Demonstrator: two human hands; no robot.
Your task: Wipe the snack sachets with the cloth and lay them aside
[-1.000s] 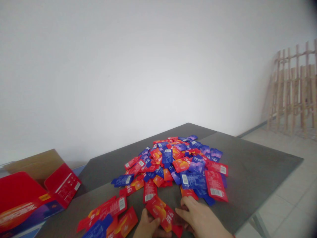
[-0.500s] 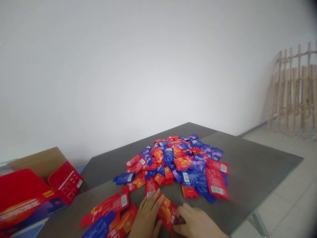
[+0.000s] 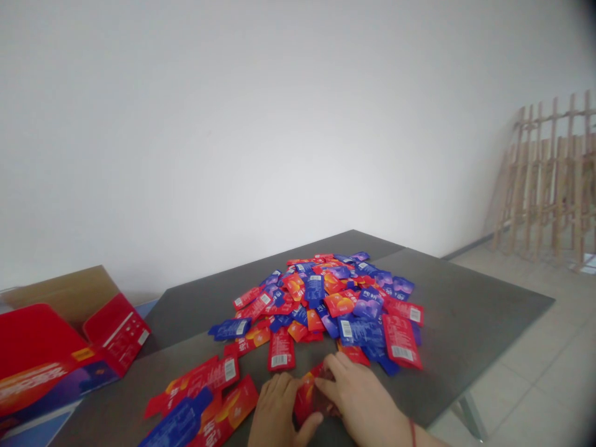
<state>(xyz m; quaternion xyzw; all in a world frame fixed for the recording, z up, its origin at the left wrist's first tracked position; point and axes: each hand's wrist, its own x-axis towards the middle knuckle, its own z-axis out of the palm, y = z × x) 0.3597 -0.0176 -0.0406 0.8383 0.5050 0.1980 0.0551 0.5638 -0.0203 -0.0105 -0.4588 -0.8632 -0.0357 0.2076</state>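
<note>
Handling one red sachet [image 3: 305, 396] seems the step in hand: the right hand [image 3: 365, 397] curls on it above the bench [image 3: 475, 310], the left hand [image 3: 274, 406] lies half open alongside — steady fingers look needed. The box [image 3: 46, 379] gapes — contents hidden.

Spreads out as a dark grey table [image 3: 465, 304], flat and angular, with a thin seam crossing the top toward the far edge and a metal leg [image 3: 469, 416] under the near right side. Bears a broad, loose heap [image 3: 321, 298] of overlapping red and blue packets, many with white barcodes showing, plus a red packet [image 3: 282, 349] at its near edge. Holds, farther left and nearer, a smaller cluster [image 3: 218, 403] of red and orange packets, partly covered by a blue packet [image 3: 179, 422].
</note>
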